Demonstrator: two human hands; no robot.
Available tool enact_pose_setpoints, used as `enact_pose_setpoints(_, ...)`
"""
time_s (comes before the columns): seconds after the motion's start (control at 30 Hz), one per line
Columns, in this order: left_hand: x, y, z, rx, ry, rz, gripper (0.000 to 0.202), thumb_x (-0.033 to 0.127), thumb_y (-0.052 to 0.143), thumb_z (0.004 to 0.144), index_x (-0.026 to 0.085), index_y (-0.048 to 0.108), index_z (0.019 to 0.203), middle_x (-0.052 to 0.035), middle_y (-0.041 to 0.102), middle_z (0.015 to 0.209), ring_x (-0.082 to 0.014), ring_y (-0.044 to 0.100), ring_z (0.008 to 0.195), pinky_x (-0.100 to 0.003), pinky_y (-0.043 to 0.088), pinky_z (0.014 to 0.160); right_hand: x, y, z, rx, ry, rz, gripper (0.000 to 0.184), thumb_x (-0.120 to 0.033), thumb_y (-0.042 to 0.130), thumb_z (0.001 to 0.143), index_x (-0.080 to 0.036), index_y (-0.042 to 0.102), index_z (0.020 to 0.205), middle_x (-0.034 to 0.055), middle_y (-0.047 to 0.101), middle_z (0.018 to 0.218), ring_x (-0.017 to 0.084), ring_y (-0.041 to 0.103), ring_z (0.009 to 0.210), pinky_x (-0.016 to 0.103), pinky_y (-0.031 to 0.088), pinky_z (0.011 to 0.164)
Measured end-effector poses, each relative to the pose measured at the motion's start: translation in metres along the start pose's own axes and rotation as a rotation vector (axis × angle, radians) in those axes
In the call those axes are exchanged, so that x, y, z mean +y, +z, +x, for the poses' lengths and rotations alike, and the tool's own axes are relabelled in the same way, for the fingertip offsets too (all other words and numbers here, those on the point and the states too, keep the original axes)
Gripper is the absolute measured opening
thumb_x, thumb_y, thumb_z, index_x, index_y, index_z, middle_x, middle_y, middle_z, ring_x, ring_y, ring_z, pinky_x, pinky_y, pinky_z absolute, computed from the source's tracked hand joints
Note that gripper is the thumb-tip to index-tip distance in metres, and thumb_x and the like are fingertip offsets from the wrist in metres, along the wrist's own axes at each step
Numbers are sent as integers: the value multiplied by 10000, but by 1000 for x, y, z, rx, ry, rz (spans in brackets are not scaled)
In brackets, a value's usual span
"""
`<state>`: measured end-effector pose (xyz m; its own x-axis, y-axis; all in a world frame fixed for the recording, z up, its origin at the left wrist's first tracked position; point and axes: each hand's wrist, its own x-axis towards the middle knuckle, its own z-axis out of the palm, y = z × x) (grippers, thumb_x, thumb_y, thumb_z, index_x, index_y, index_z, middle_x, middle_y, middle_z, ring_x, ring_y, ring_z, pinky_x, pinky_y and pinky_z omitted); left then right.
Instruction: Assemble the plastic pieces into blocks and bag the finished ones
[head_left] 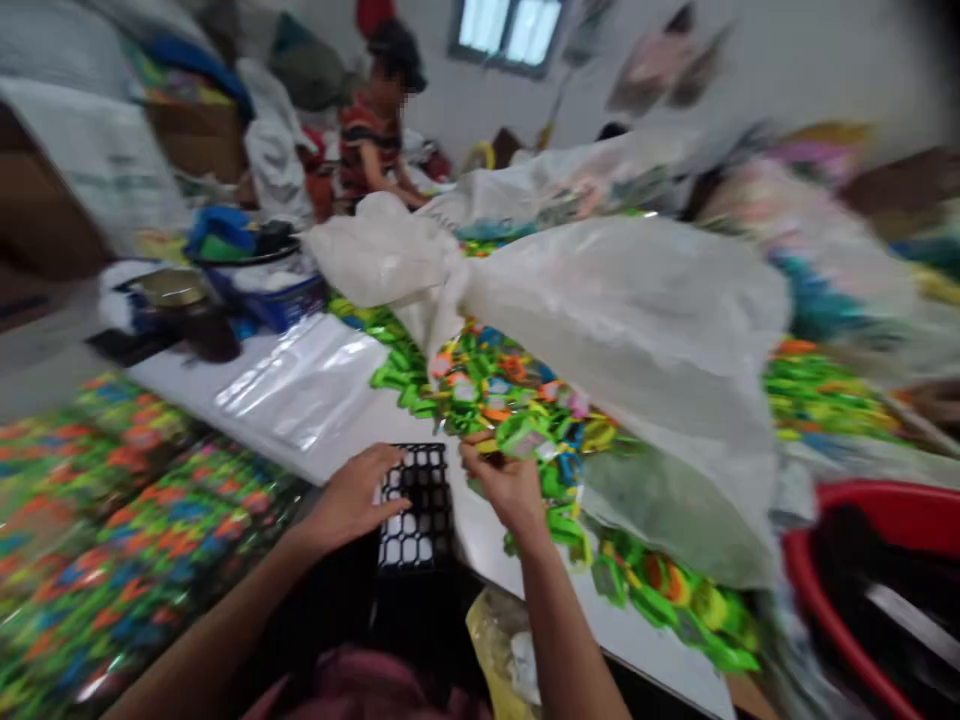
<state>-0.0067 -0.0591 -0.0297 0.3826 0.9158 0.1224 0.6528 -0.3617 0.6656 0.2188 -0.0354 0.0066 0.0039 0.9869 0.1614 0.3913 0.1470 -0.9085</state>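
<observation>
My left hand [351,497] rests on a black plastic grid tray [417,505] at the near edge of a white table [352,425], its fingers curled over the tray's left side. My right hand [504,480] is just right of the tray, fingers pinched together at the edge of a heap of small green, orange and yellow plastic pieces [517,400]. What the right fingers grip is blurred. A large translucent white bag [637,310] lies over the heap.
Packed multicoloured sheets [112,520] lie at the left. A red tub [862,590] stands at the lower right. Clear plastic bags [300,380], a blue container [262,295] and a dark jar [184,305] are on the table's far left. Another person [375,130] sits beyond.
</observation>
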Motion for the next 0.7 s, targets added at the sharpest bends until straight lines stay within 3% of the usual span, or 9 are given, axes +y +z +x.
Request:
enact_pose_setpoints(0.1,-1,26,-27,-171,26,287,560,442,661,828,187,550,1314,-163,489,1443,-331,398,1375,-535,303,1140,21,29,1,-116,82,130,239,-376,651,799,-187,699,936,32,693,785,170,631,673,269,510,600)
enact_pose_setpoints(0.2,6,53,-48,-176,-20,357,592,435,644,855,193,495,1374,-160,417,1501,-324,329,1415,-532,252,1156,39,64,-10,-211,143,148,195,-370,629,799,-191,700,831,19,680,700,159,601,596,270,501,572)
enact_pose_setpoints(0.37,16,60,-57,-172,-32,339,587,444,630,869,185,492,1378,-161,425,1494,-331,312,1418,-531,222,1162,50,105,-6,-202,110,77,216,-393,605,826,-193,687,806,39,695,765,177,620,673,277,503,637)
enact_pose_setpoints(0.57,20,65,-60,-141,-64,303,596,389,634,855,186,473,1392,-162,426,1488,-340,334,1401,-526,260,1145,49,115,-1,-313,-28,-241,131,-251,583,846,-201,693,897,64,698,885,182,636,834,249,477,740)
enact_pose_setpoints(0.7,18,67,-60,-115,-45,296,607,350,638,846,190,461,1403,-164,418,1492,-349,330,1401,-537,266,1139,54,113,-2,-323,-48,-300,139,-231,578,855,-220,700,920,49,701,906,176,639,825,254,487,755)
